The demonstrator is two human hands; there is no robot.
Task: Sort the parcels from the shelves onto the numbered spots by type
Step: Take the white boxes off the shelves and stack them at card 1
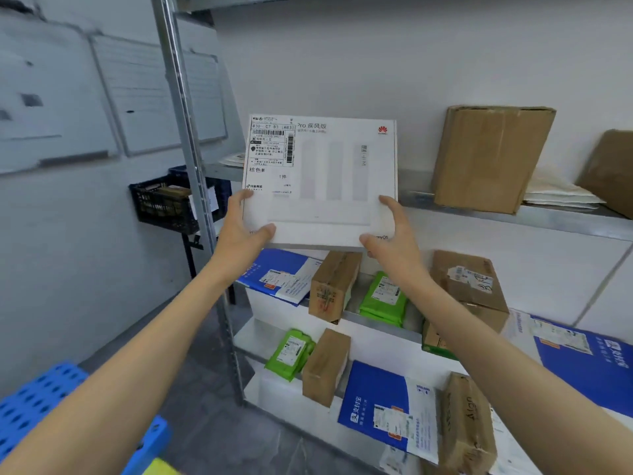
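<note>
Flat white cardboard router box (322, 180) with shipping label held up in front of grey metal shelf (565, 219); left hand (245, 231) and right hand (394, 234) both grip its lower corners; pick step underway; next, judge type, carry to matching numbered spot, none in view.

Both bare arms reach up and forward. The left hand (245, 231) and right hand (394, 231) each grip a lower corner of the flat white cardboard box (325, 180), thumbs on its face.

Whiteboards (137, 94) on L wall; black crate (161, 207) w/ items below; blue perforated pallet (34, 402) btm L.
</note>
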